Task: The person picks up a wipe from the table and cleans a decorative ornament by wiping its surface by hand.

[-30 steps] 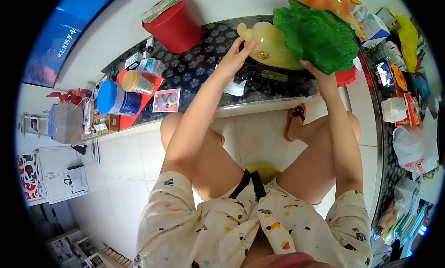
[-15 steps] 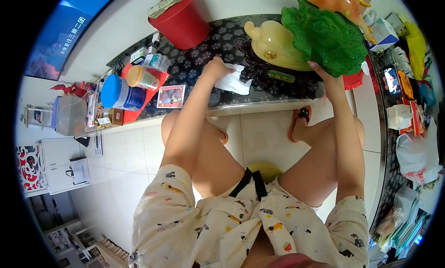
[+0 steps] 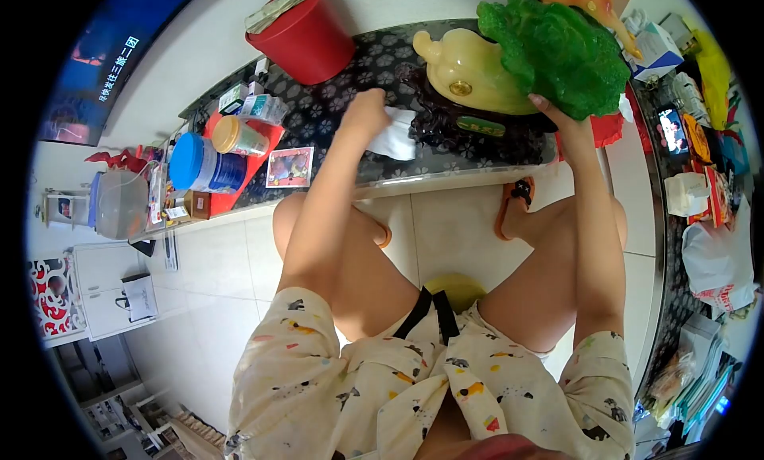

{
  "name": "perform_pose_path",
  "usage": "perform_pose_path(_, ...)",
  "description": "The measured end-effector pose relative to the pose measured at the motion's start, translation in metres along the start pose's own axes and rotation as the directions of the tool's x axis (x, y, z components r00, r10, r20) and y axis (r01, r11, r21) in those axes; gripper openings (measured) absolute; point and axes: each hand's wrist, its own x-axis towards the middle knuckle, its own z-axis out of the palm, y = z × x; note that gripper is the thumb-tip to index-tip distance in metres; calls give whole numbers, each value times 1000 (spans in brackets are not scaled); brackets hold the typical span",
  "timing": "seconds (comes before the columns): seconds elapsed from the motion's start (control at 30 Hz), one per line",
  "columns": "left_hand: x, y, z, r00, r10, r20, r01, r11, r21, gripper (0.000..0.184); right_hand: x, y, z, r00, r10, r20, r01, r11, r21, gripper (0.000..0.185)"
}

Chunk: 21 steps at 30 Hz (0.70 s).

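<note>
My left hand [image 3: 368, 115] is closed on a crumpled white tissue [image 3: 392, 138], just above or against the black flower-patterned counter; the contact is hidden. To its right stands a large cabbage ornament, with a pale, glossy stalk [image 3: 463, 72] and green leaves [image 3: 553, 50], on a dark carved base [image 3: 509, 146]. My right hand [image 3: 563, 124] grips the lower edge of the leaves. Its thumb shows against the ornament, while the other fingers are largely hidden behind the leaves.
A red bin [image 3: 306, 38] stands at the back left. Nearer are a blue-lidded tub [image 3: 203, 164], a jar [image 3: 240, 136] and a picture card [image 3: 290, 167]. A lit phone [image 3: 672, 130] and plastic bags [image 3: 716, 261] lie on the right counter. My knees are below the counter edge.
My left hand has shifted slightly left and up, and the tissue has been drawn left, away from the dark base. My right hand stays at the leaves.
</note>
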Motion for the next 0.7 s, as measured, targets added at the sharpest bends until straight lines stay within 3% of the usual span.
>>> perform_pose_path(0.07,-7,-2,-29,986,-39,-163,49,997,61,28,3,3,-4,1000,1,13,-1,999,32,51)
perform_pose_path(0.13,-13,6,-69,973,-228,-44,228,974,-2,31,5,8,-5,1000,-11,6,10,998,66,51)
perform_pose_path(0.17,-11,-3,-73,958,-278,-70,276,961,-36,30,5,7,-5,1000,-11,-1,11,999,50,50)
perform_pose_path(0.27,-7,-31,-74,936,-284,-208,250,952,-176,39,2,1,-4,1000,5,9,-5,1000,15,49)
perform_pose_path(0.37,0,-33,-75,919,-244,-309,200,966,-165,42,3,4,-6,999,13,31,-13,1000,3,51)
perform_pose_path(0.47,3,-18,-77,926,-242,-291,185,960,-208,44,4,9,-6,1000,-13,17,13,1000,10,52)
perform_pose_path(0.57,6,-11,-77,949,-241,-201,155,917,-368,44,1,3,-2,1000,-14,16,13,999,43,53)
perform_pose_path(0.7,11,-8,-76,916,-237,-323,113,926,-359,43,-3,1,8,999,-30,-13,31,997,73,52)
